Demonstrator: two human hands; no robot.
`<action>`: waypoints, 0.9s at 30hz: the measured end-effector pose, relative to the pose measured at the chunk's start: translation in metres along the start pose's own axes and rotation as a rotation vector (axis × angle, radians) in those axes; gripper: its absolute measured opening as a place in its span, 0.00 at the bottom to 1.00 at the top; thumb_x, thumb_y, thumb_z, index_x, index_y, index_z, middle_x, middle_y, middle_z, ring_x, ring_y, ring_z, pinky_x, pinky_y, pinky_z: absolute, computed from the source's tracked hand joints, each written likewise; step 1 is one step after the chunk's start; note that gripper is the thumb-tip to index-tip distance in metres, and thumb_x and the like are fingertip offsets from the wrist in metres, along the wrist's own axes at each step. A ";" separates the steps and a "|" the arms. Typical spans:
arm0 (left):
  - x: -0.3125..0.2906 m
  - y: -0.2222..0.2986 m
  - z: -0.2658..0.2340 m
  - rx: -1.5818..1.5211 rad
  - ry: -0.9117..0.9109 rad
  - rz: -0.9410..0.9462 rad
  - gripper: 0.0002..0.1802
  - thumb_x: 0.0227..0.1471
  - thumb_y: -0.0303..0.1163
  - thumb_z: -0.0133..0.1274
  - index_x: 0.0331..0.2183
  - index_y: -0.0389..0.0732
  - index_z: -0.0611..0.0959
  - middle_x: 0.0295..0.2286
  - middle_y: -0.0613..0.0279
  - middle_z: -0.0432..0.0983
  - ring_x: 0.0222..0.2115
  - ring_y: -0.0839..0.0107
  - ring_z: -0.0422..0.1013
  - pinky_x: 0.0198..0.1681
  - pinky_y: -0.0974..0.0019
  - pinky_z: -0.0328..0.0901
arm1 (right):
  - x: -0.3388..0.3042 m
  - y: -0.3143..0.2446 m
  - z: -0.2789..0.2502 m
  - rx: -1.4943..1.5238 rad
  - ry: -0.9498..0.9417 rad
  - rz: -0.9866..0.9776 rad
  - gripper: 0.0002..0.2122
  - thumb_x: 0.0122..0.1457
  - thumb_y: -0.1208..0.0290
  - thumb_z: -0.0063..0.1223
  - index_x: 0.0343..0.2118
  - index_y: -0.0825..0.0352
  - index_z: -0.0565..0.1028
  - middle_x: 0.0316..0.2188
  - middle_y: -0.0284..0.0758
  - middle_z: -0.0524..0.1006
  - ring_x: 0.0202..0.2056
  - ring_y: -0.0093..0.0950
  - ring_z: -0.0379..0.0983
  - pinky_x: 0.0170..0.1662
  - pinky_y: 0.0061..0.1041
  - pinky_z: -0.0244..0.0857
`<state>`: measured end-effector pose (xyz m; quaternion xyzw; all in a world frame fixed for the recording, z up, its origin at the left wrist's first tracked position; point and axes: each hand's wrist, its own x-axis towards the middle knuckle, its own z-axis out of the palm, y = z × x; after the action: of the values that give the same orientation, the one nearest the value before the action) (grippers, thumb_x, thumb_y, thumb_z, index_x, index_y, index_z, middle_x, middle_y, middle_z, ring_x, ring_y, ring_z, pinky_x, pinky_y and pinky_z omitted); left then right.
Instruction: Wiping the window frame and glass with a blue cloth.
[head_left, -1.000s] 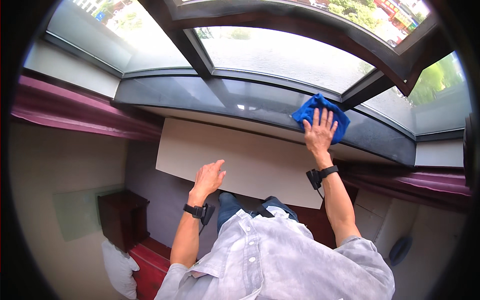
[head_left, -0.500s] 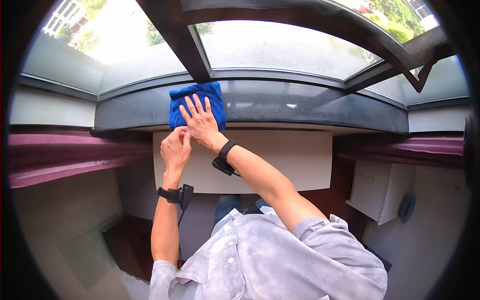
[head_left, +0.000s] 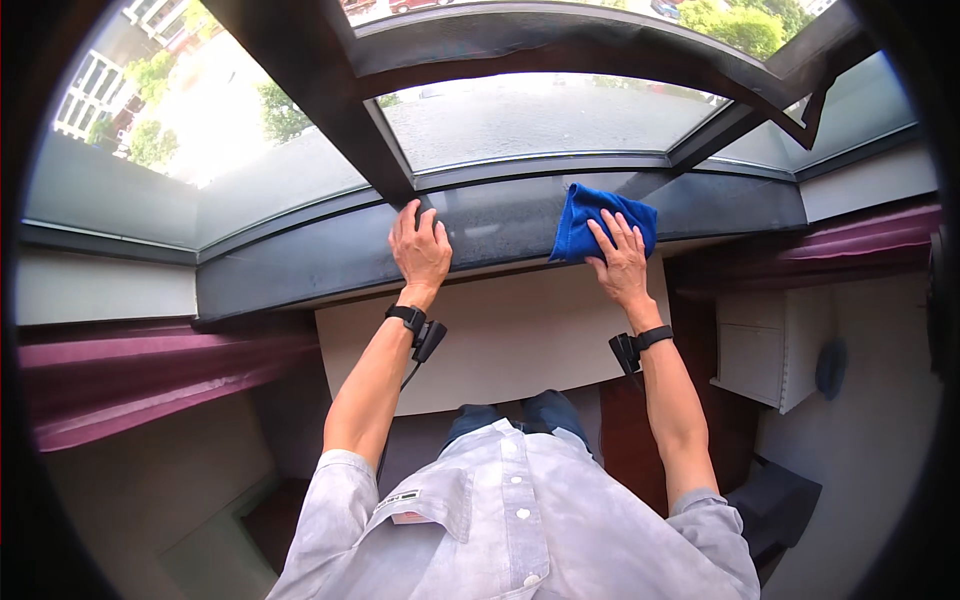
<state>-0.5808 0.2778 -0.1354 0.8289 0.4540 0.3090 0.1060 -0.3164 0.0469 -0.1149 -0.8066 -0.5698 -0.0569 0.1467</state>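
On the dark, glossy window sill (head_left: 330, 262) lies a folded blue cloth (head_left: 578, 228), toward the sill's right part. My right hand (head_left: 624, 262) rests on the cloth's right half with its fingers apart and pressed down, not wrapped round it. The cloth's left part spreads out past my fingers, and what is under my palm is hidden. Farther left, my left hand (head_left: 420, 250) touches the sill near the foot of a dark window post (head_left: 385, 160). Its fingers are apart and slightly bent, with nothing in them.
A pale board (head_left: 480, 350) lies below the sill, in front of my legs. Purple curtains (head_left: 150, 375) hang at both sides. An open window frame (head_left: 560, 50) juts in above the sill. At the right stands a white cabinet (head_left: 755, 350).
My right hand and the blue cloth have gone from the sill's left part to its right part. My left hand has moved from beside the cloth up onto the sill, and its fingers have spread.
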 end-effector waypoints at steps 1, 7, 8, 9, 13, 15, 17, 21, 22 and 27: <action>0.005 0.003 0.004 0.060 0.002 -0.015 0.12 0.52 0.33 0.56 0.40 0.42 0.82 0.53 0.56 0.70 0.55 0.54 0.65 0.58 0.48 0.58 | -0.001 0.011 -0.007 0.057 -0.022 0.010 0.29 0.55 0.59 0.62 0.61 0.53 0.69 0.66 0.33 0.63 0.67 0.38 0.55 0.67 0.46 0.46; 0.002 0.007 0.010 0.173 -0.001 -0.016 0.12 0.54 0.35 0.55 0.40 0.43 0.83 0.53 0.61 0.69 0.56 0.59 0.65 0.59 0.50 0.58 | 0.022 0.008 0.009 -0.017 0.142 0.110 0.28 0.58 0.50 0.57 0.57 0.61 0.73 0.57 0.36 0.69 0.59 0.38 0.60 0.62 0.46 0.50; 0.002 0.006 0.010 0.192 -0.006 -0.026 0.12 0.54 0.35 0.55 0.40 0.43 0.83 0.54 0.61 0.69 0.56 0.59 0.65 0.59 0.50 0.58 | 0.028 -0.003 0.011 -0.083 0.179 0.118 0.28 0.57 0.49 0.59 0.57 0.61 0.73 0.55 0.36 0.69 0.59 0.38 0.60 0.61 0.46 0.50; 0.001 0.007 0.009 0.204 -0.005 -0.017 0.12 0.53 0.36 0.55 0.40 0.43 0.83 0.53 0.61 0.70 0.55 0.59 0.65 0.59 0.51 0.58 | 0.032 -0.008 0.014 -0.090 0.223 0.169 0.29 0.54 0.49 0.61 0.55 0.62 0.74 0.54 0.36 0.68 0.57 0.38 0.60 0.59 0.45 0.52; 0.003 0.011 0.011 0.211 0.008 -0.014 0.12 0.53 0.35 0.55 0.39 0.42 0.83 0.53 0.61 0.70 0.55 0.59 0.66 0.58 0.51 0.59 | 0.054 -0.018 0.014 -0.115 0.206 0.355 0.27 0.55 0.51 0.60 0.53 0.63 0.75 0.52 0.35 0.70 0.55 0.36 0.62 0.55 0.42 0.53; 0.003 0.012 0.011 0.206 0.014 -0.010 0.12 0.53 0.35 0.56 0.39 0.42 0.83 0.53 0.61 0.71 0.54 0.59 0.67 0.58 0.51 0.60 | 0.054 -0.010 0.018 -0.047 0.260 0.322 0.25 0.56 0.53 0.60 0.53 0.63 0.75 0.51 0.34 0.71 0.53 0.36 0.64 0.54 0.42 0.55; 0.003 0.013 0.010 0.194 0.010 -0.008 0.12 0.52 0.35 0.56 0.39 0.42 0.83 0.53 0.62 0.71 0.54 0.60 0.67 0.57 0.52 0.60 | 0.053 0.008 0.023 0.158 0.433 0.371 0.19 0.60 0.60 0.58 0.50 0.64 0.76 0.48 0.34 0.75 0.48 0.36 0.70 0.51 0.40 0.61; 0.003 0.011 0.005 0.213 0.008 -0.019 0.12 0.52 0.34 0.57 0.38 0.41 0.83 0.53 0.62 0.72 0.54 0.60 0.67 0.57 0.52 0.61 | 0.068 0.025 0.001 0.131 0.552 0.461 0.14 0.58 0.70 0.57 0.47 0.63 0.78 0.42 0.34 0.75 0.42 0.38 0.75 0.41 0.39 0.70; 0.005 0.013 0.006 0.214 0.012 -0.012 0.12 0.52 0.34 0.57 0.38 0.41 0.83 0.53 0.62 0.72 0.54 0.60 0.68 0.57 0.52 0.61 | 0.070 0.033 0.007 0.066 0.373 0.423 0.13 0.57 0.74 0.56 0.45 0.62 0.78 0.40 0.35 0.74 0.39 0.38 0.76 0.38 0.39 0.71; 0.004 0.012 0.005 0.206 0.001 -0.015 0.12 0.51 0.33 0.57 0.38 0.40 0.83 0.53 0.62 0.72 0.53 0.60 0.68 0.57 0.53 0.61 | 0.082 0.047 0.013 0.119 0.275 0.329 0.11 0.53 0.80 0.56 0.39 0.61 0.80 0.35 0.35 0.72 0.33 0.39 0.78 0.32 0.39 0.71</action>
<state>-0.5678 0.2744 -0.1320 0.8319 0.4896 0.2603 0.0223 -0.2456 0.1105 -0.1139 -0.8633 -0.4074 -0.1081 0.2777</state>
